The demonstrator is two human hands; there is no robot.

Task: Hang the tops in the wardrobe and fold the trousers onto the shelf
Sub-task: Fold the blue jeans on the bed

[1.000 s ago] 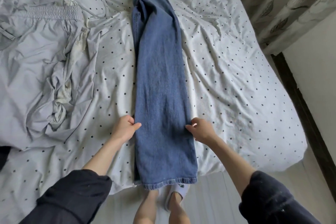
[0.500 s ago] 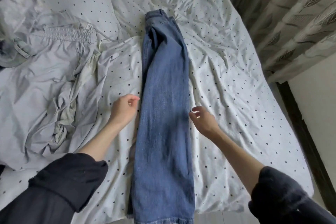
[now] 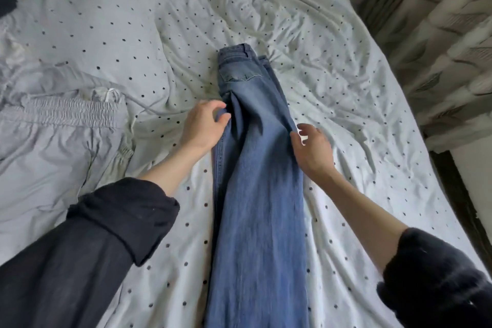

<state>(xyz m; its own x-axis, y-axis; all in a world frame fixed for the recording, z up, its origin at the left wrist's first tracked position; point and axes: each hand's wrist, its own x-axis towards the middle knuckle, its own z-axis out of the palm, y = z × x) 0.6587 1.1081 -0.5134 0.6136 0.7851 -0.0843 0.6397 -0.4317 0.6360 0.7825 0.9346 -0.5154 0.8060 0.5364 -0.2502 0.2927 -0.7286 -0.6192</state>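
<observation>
The left hand's [image 3: 203,126] fingers [image 3: 222,116] are curled around the left edge of the blue jeans [image 3: 259,194], pinching a fold of denim just below the back pocket, near the middle of the frame. The right hand [image 3: 312,150] sits at the opposite edge of the jeans, its fingers [image 3: 302,129] loosely bent and spread a little apart; the fingertips meet the denim edge, but whether they grip it cannot be told.

The jeans lie lengthwise on the bed [image 3: 346,104], folded in half along their length so that the 2 legs are stacked. The waistband points toward the upper middle of the frame, and the legs run down past the bottom edge.

Both forearms are bare, with dark sleeves [image 3: 111,237] pushed up toward the elbows at the lower left and lower right.

The bed is covered with a rumpled white sheet dotted in black. At the left of the frame lie crumpled pale grey trousers [image 3: 58,136] with a gathered elastic waistband, well apart from the jeans. A patterned curtain [image 3: 436,42] hangs along the right side of the frame.
</observation>
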